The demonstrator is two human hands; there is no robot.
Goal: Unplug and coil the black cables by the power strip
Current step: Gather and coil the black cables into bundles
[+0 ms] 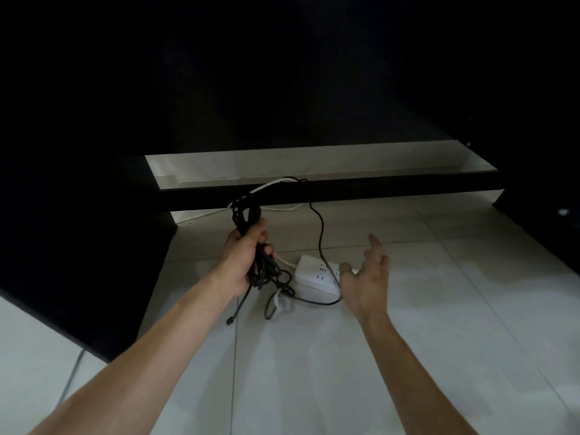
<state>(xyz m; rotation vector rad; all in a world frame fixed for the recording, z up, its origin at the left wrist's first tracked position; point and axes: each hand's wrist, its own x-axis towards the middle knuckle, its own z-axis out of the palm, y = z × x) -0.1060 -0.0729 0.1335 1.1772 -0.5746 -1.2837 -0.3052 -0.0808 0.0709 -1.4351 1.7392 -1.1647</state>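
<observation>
Left hand (243, 262) gripping bundle of black cables (257, 246) just left of white power strip (317, 274) on tiled floor (314, 356). Right hand (365, 274) w/ fingers spread, holding nothing, over strip's right end. One black cable (320, 227) trailing across strip.

left hand (243, 257) — fingers curled, gripping | right hand (365, 279) — fingers spread, relaxed, holding nothing

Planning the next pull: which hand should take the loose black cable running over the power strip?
Probably the right hand: open beside the power strip. The left hand grips the cable bundle.
</observation>
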